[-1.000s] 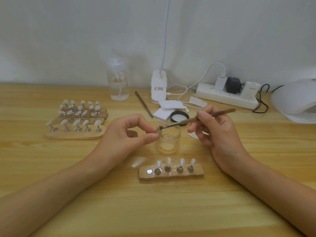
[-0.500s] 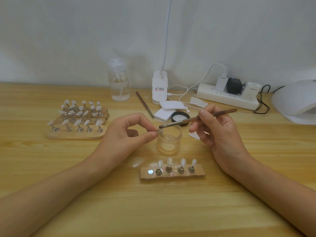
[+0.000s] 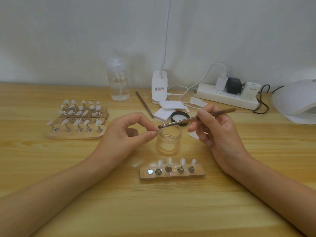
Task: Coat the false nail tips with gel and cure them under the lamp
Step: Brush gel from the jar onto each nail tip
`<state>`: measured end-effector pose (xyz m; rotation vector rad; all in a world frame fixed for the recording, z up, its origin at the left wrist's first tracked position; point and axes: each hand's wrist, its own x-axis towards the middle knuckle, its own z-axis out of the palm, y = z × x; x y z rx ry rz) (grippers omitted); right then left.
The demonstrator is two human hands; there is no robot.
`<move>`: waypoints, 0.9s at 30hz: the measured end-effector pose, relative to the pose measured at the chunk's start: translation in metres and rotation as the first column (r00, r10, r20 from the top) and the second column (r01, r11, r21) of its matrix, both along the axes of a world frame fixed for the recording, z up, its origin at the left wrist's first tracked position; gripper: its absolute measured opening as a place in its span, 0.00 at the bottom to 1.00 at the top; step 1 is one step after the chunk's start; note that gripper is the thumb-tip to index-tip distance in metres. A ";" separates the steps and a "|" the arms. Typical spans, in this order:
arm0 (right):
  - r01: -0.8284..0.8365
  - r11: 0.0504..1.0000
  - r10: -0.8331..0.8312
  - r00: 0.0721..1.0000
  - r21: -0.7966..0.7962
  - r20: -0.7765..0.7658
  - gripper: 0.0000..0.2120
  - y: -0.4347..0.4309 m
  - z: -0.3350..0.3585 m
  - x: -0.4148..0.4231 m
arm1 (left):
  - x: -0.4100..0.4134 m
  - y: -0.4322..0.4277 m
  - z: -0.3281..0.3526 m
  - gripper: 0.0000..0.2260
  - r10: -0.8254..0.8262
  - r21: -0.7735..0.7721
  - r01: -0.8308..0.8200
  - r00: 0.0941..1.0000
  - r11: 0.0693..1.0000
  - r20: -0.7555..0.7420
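Holder [image 3: 172, 175] is nearest on the surface [image 3: 102, 211]: four tips [image 3: 169, 161] upright on pegs, leftmost spot bare. Open jar [image 3: 169, 141] sits just behind.

Left hand [image 3: 126, 134] pinches the held tip [image 3: 156, 131] between thumb and forefinger at the jar rim; it's tiny and barely visible. Right hand [image 3: 217, 130] grips the brush [image 3: 196, 119] pen-style. Bristles are at the held tip, can't tell if they touch.

Risks:
- An overloaded brush floods gel onto the fingers.
- A loose pinch drops the held tip into the jar.
- A low wrist knocks the holder.

Behind are the lid [image 3: 179, 117], pads [image 3: 168, 108] and a spare brush [image 3: 144, 104]. Racks [image 3: 77, 120] of tips are to the left, bottle [image 3: 118, 82] further back. Lamp [image 3: 294, 96] is far right, well apart. Power strip [image 3: 225, 98] and its cords lie beside it, probably not blocking.
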<state>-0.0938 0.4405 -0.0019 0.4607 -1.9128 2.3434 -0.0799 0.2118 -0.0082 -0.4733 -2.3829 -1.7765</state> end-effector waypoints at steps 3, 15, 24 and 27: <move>0.029 0.999 -0.029 0.999 0.017 0.022 0.09 -0.001 0.000 0.000 | -0.001 0.000 0.000 0.05 -0.008 0.004 0.008 1.000 1.000 0.002; 0.019 0.999 -0.020 0.999 0.032 0.042 0.10 -0.002 0.002 0.001 | -0.001 0.000 -0.001 0.06 -0.016 -0.003 0.016 1.000 1.000 -0.022; 0.060 0.998 -0.060 0.997 -0.002 0.056 0.10 0.001 0.001 -0.002 | -0.003 0.000 -0.003 0.06 -0.020 -0.009 0.020 0.999 1.000 -0.037; 0.009 1.000 -0.009 1.000 0.022 0.026 0.11 -0.001 0.001 0.000 | -0.003 -0.001 -0.003 0.05 -0.020 -0.003 0.020 0.999 1.000 -0.037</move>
